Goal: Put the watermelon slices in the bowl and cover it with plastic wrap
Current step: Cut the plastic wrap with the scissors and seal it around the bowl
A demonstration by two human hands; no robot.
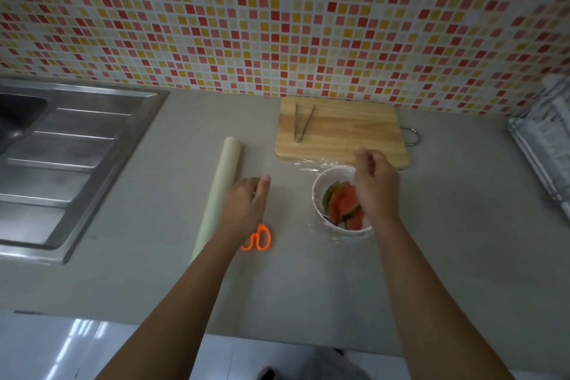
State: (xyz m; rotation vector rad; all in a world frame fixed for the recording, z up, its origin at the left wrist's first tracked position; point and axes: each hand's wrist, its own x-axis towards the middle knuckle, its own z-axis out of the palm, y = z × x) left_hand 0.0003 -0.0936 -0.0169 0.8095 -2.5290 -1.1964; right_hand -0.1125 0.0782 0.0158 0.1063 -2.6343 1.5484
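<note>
A white bowl stands on the grey counter and holds watermelon slices with red flesh and green rind. A sheet of clear plastic wrap lies over the bowl and hangs past its rim. My right hand hovers over the bowl's right side, fingers pinching the wrap at the far rim. My left hand rests flat on the counter, fingers together, beside the roll of plastic wrap. Orange-handled scissors lie partly under my left wrist.
A wooden cutting board with metal tongs lies behind the bowl against the tiled wall. A steel sink and drainer fills the left. A dish rack stands at the right edge.
</note>
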